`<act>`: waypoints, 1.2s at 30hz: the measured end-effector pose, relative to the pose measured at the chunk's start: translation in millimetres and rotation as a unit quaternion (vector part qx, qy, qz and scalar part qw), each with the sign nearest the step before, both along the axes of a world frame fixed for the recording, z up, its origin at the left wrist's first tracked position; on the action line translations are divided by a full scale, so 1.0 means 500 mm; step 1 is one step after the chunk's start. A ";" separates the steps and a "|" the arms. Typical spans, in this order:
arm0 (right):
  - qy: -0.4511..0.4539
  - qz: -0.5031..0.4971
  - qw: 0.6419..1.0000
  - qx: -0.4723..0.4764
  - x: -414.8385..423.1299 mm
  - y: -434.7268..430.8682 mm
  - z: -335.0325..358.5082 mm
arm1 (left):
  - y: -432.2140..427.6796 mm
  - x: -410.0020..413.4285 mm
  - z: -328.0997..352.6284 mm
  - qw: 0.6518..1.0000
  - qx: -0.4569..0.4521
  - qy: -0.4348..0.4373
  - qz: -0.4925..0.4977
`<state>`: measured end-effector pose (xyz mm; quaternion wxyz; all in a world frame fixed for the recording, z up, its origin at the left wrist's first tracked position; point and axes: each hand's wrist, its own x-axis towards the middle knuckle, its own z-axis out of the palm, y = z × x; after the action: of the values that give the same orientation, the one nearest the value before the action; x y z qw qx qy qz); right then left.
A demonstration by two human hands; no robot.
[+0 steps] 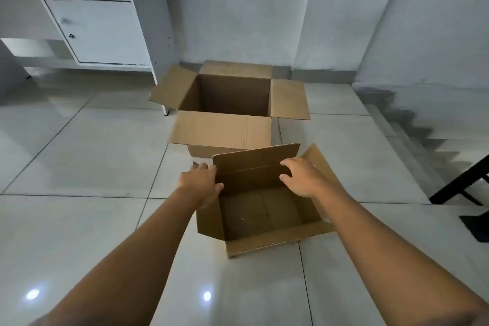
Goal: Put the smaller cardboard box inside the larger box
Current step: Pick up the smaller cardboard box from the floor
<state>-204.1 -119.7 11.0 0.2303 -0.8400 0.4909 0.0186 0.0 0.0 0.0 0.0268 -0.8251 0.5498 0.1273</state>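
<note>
The smaller cardboard box [260,216] stands open on the tiled floor in front of me, with nothing inside and its flaps spread. My left hand [199,182] grips its left wall, thumb inside the rim. My right hand [301,177] rests on the right wall, fingers curled over the edge near the raised far flap. Just beyond stands the larger cardboard box [232,96], open at the top, all of its flaps folded outward, its inside dark and bare.
A white cabinet [98,21] stands at the back left, close to the larger box. Grey walls close off the back. A black metal frame [465,188] stands at the right. Glossy floor tiles [87,153] surround both boxes.
</note>
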 end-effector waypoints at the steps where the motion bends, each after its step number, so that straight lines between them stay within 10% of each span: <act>1: 0.003 -0.003 1.000 -0.008 -0.002 -0.009 -0.025 | -0.003 0.003 -0.026 1.000 0.002 -0.009 0.003; 13: 0.095 -0.062 0.985 -0.133 -0.064 -0.150 -0.227 | -0.064 0.035 -0.208 0.992 -0.025 -0.066 0.103; 23: 0.031 -0.219 0.958 -0.183 -0.107 -0.190 -0.275 | -0.079 0.046 -0.267 0.939 -0.132 0.099 0.302; 36: 0.003 -0.238 0.945 -0.224 -0.131 -0.175 -0.317 | -0.065 0.014 -0.300 0.932 -0.231 0.105 0.257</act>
<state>-269.5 -207.1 -147.4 0.0330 -0.7284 0.6688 -0.1449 7.2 -32.3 -149.9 -0.2560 -0.9038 0.3325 0.0847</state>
